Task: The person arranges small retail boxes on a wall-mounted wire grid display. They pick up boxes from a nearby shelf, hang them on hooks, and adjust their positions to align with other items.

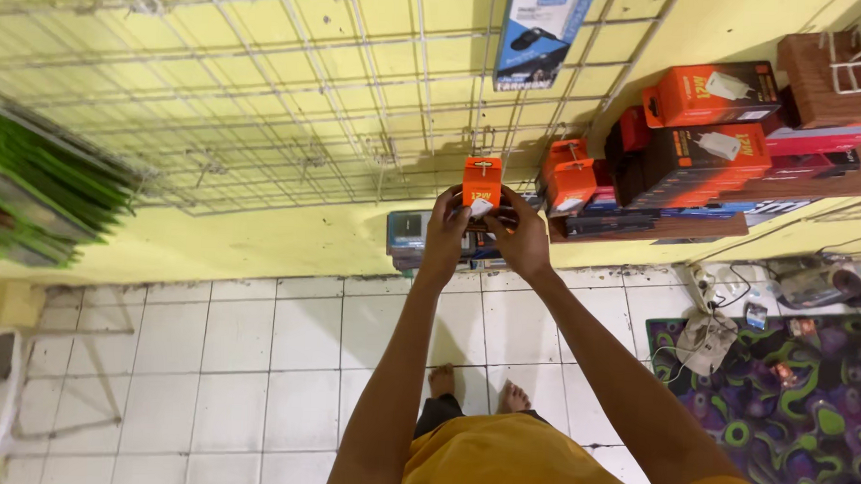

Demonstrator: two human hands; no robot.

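Both hands, left hand (447, 235) and right hand (516, 240), grip a small orange box (481, 182), its lower half seemingly hidden.

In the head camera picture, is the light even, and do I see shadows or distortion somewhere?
Head view: light is fairly even and warm; the wire grid throws thin shadows on the yellow wall, the straight lines bend at the edges from a wide lens, and the green packs at left look smeared, while the orange box between both hands stays sharp.

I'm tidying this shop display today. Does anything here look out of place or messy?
Mostly orderly, but a tangle of white cables and adapters lies loose on the floor, spilling onto the patterned rug. Both hands, left hand and right hand, hold a small orange box at the wire grid.
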